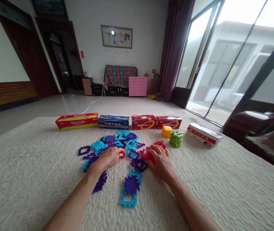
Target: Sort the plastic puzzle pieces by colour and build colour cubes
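Observation:
My left hand is closed, its fingertips pinching a small red interlocking plastic tile above the cloth. On the right, my right hand curls over several red interlocking tiles, thumb and fingers gripping at them; its palm hides part of them. Between and beyond my hands spreads a loose pile of purple and light-blue tiles with toothed edges, among them a solid purple tile lying over a light-blue frame tile. A joined green block and a yellow block stand beyond my right hand.
Across the back of the quilted cloth stand a red-and-yellow box, a blue box and two dark red boxes. A white-and-red box lies angled at the right. Farther off are a covered cabinet and glass doors.

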Demonstrator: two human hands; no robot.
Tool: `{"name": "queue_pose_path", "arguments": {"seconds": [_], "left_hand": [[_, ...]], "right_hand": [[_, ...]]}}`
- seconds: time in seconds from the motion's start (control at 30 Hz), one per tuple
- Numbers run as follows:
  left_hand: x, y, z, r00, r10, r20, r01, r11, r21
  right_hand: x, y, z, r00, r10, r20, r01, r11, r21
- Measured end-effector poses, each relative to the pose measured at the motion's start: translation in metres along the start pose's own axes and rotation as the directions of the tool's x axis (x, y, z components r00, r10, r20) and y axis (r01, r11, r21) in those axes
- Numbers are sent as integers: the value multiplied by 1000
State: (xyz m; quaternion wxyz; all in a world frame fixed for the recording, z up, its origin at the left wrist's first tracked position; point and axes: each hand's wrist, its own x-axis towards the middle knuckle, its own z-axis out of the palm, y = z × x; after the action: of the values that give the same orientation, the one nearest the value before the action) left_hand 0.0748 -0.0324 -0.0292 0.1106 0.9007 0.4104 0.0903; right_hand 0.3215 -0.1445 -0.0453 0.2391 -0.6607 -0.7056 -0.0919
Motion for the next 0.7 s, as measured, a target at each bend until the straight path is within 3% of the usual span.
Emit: {"name": "queue_pose_path", "arguments": {"seconds": [0.27,0.7], "left_hand": [[0,0,0,1000,-9,3,9,1000,21],[0,0,1,1000,5,-10,-5,1000,3]], "right_hand": [[2,-6,2,997,-48,68,50,998,-29],[2,-8,0,998,-61,-5,61,998,7]]}}
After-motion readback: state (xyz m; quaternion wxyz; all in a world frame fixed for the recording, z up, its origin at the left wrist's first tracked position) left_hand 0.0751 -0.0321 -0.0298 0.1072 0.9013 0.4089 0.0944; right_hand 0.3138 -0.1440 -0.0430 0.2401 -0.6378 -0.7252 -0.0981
